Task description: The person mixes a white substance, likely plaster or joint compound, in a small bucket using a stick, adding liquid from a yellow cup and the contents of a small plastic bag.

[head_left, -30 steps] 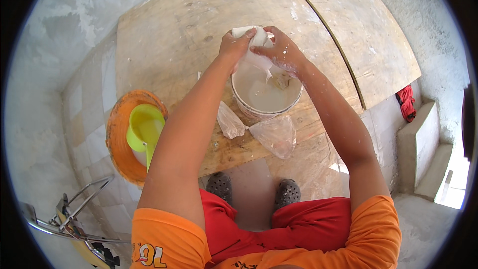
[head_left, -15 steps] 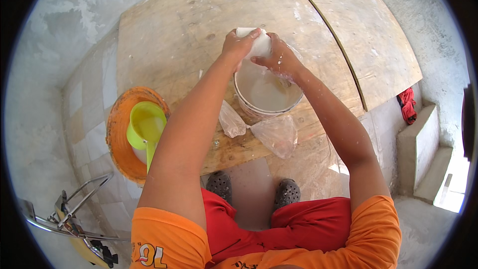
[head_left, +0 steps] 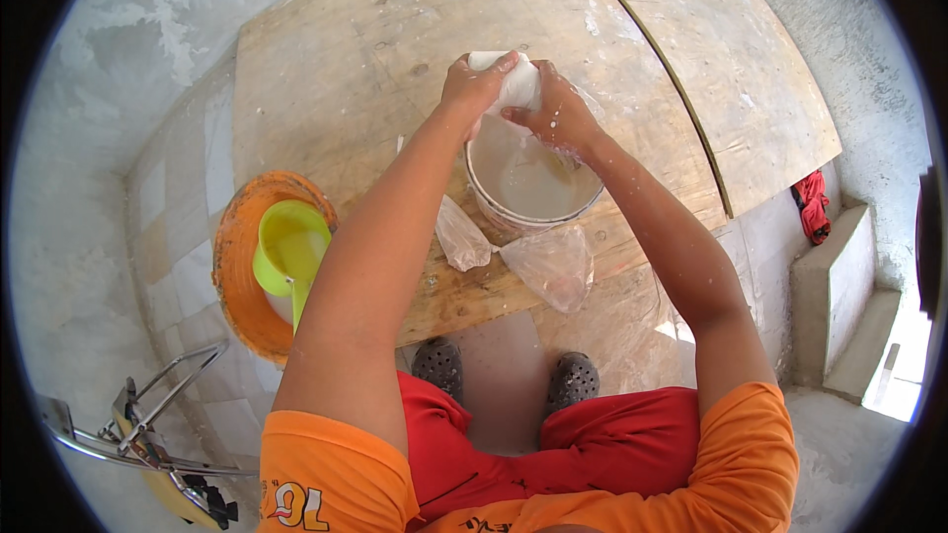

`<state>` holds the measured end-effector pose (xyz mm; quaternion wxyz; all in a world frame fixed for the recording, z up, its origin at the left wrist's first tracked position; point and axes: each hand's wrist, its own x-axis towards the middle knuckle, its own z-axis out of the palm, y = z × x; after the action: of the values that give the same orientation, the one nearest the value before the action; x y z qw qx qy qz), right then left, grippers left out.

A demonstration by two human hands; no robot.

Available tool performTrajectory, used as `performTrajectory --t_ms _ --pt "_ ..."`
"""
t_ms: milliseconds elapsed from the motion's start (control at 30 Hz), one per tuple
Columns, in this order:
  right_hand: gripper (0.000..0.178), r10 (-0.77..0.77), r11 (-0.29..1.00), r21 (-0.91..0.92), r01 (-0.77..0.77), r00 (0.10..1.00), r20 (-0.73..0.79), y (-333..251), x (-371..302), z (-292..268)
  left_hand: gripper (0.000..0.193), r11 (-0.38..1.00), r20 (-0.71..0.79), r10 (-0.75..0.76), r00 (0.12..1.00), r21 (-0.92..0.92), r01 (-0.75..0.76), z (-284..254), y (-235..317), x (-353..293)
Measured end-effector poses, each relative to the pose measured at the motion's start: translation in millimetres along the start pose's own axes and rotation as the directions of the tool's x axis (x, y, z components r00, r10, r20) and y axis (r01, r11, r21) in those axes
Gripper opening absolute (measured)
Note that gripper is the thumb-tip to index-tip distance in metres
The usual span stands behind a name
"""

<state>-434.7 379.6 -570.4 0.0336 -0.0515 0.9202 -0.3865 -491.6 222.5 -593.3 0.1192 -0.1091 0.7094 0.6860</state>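
Observation:
My left hand [head_left: 471, 89] and my right hand [head_left: 561, 116] are both closed round a smooth white object [head_left: 517, 91], held above the far side of a white bucket [head_left: 509, 220]. Whether it is a container or a wet bundle cannot be made out. Cloudy whitish liquid [head_left: 543, 183] lies in the bucket, with a thin trickle or splash below my hands. White drops and smears cling to my right hand and wrist. The bucket stands on a stained plywood board [head_left: 346, 69].
Two clear plastic bags [head_left: 555, 271] lie in front of the bucket. To the left, an orange tub [head_left: 229, 281] holds a lime-green dipper [head_left: 296, 242]. A metal-framed item [head_left: 148, 434] is at lower left. At right are a red cloth [head_left: 812, 207] and a concrete step [head_left: 839, 286].
Both hands stay closed on the white object, shifted only very slightly. A splash or trickle now shows in the bucket's liquid beneath them.

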Motion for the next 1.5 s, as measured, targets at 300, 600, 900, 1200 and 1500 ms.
performTrajectory --t_ms 300,600,900,1200,1500 --pt "0.082 -0.017 0.999 -0.032 0.016 0.999 -0.029 3.8 -0.5 3.6 0.064 0.980 -0.024 0.114 0.993 0.168 -0.109 2.8 5.0 -7.7" --pt "0.093 0.015 0.997 -0.078 -0.013 1.000 0.016 -2.2 -4.7 -4.3 0.063 0.952 0.002 0.166 0.986 0.260 -0.161 5.9 10.1 -13.5" --pt "0.106 -0.012 0.992 -0.125 0.008 0.999 -0.036 -5.9 -12.9 -0.4 0.065 0.958 0.038 0.120 0.992 0.257 -0.126 6.0 17.0 -18.4" --pt "0.069 0.047 0.997 -0.065 -0.048 0.999 -0.015 -12.4 -11.6 -3.0 0.060 0.967 0.033 0.147 0.989 0.206 -0.151 7.6 13.0 -13.9" --pt "0.055 0.074 0.997 -0.023 -0.075 0.997 -0.027 -14.6 -10.6 -2.5 0.063 0.969 0.018 0.150 0.989 0.195 -0.151 4.9 7.8 -6.8"
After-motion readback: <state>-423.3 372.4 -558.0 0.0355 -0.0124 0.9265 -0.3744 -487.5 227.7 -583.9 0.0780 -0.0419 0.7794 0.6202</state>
